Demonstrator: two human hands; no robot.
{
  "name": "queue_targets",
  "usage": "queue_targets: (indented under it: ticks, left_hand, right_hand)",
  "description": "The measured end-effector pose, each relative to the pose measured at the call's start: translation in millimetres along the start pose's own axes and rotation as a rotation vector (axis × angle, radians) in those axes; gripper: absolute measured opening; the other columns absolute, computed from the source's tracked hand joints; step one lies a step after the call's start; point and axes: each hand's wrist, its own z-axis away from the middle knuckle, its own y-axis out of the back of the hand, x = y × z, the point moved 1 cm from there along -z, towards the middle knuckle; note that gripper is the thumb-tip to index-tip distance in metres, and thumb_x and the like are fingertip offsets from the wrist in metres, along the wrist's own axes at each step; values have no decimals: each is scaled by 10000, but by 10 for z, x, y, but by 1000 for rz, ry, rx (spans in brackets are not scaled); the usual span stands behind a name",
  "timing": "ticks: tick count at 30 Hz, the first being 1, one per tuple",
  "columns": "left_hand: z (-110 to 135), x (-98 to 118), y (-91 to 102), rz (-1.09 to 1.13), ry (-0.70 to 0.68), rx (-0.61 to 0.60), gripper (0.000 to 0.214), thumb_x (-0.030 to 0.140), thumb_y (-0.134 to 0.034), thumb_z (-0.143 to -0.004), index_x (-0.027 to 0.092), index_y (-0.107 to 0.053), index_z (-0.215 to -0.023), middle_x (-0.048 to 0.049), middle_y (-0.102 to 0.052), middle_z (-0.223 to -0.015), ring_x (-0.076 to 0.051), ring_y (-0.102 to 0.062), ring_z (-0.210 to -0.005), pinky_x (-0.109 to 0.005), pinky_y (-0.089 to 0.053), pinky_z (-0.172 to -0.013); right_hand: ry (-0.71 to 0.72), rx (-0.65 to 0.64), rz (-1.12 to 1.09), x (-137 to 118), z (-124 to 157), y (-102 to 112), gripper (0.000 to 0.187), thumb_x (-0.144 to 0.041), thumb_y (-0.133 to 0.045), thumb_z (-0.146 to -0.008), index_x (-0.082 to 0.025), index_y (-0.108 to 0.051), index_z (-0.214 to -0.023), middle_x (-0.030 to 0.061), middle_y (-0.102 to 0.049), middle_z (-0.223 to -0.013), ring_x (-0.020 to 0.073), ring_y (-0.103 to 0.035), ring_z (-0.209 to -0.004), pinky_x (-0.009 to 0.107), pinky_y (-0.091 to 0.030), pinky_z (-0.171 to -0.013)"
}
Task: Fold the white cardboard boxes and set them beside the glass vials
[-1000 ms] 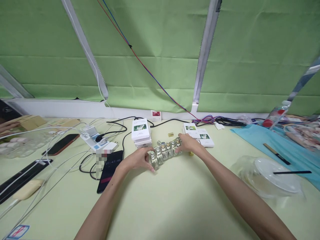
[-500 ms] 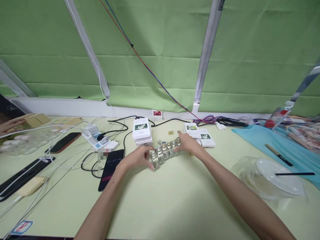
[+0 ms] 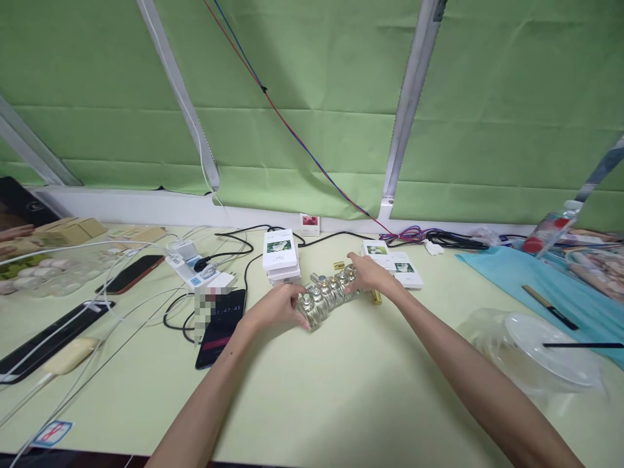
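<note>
A slanting row of several small clear glass bottles with metallic necks is held between my two hands over the pale table. My left hand grips the near left end of the row, thumb low on the end bottle. Around the right end curl the fingers of my right hand, hiding part of the last bottles. One gold cap lies just behind the row, and another gold cap lies under my right wrist. White printed boxes are stacked behind my left hand; another white box lies beyond my right wrist.
A phone showing a timer, a power strip and tangled cables occupy the left. To the right sit a lidded plastic bowl, a knife and a blue cloth. Another person's hand shows at far left.
The whole view has shifted slightly, with things appearing a little further right. Both hands keep their hold on the bottle row. The gold cap by my right wrist shows more fully.
</note>
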Motion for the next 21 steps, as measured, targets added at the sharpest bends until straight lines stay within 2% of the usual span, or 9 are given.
queue_targets:
  ticks: [4,10,12,15,18,21]
  left_hand:
    - [6,110,-56,-64,-8,53,528,607,-860,-520,182,-593,-686,41,-488,-577,-133,-403,-566,-286,-233,-532]
    - [-12,256,-167,-132,-16,93,552,663,-825,-556,191,-597,-727,19,-529,-616,-160,-461,-595,-291,-229,-544]
    - [-21,282,-212,-148,-1,105,570,690,-813,-556,196,-593,-735,9,-545,-625,-174,-484,-605,-291,-225,-547]
    - [-32,317,-285,-153,15,140,589,718,-803,-555,200,-597,-747,-1,-567,-626,-187,-509,-608,-294,-225,-550]
    - [-37,365,-363,-137,55,161,595,722,-806,-546,201,-632,-775,-11,-606,-639,-199,-542,-609,-297,-253,-554]
    - [-41,421,-439,-105,80,191,601,724,-790,-576,211,-677,-867,-37,-674,-732,-226,-592,-663,-303,-304,-572]
  right_hand:
    - [40,-23,-12,52,-65,40,1011,-339,-885,-678,-141,-357,-1517,238,-543,-1399,337,-590,-1255,340,-469,-955]
    - [84,-68,-19,128,-186,100,1055,-249,-894,-652,-119,-339,-1540,241,-478,-1510,329,-531,-1348,332,-449,-1025]
    - [89,-90,-27,141,-212,129,1066,-241,-898,-642,-124,-338,-1542,239,-470,-1520,317,-596,-1277,319,-481,-984]
    - [93,-126,-39,164,-254,170,1082,-231,-901,-630,-134,-332,-1546,233,-491,-1507,271,-711,-1058,302,-527,-895]
    - [98,-156,-46,184,-304,206,1094,-207,-896,-623,-149,-319,-1550,206,-557,-1454,224,-741,-880,304,-544,-856]
    - [102,-184,-56,184,-342,239,1084,-165,-887,-607,-164,-331,-1537,171,-628,-1373,203,-737,-824,290,-558,-801]
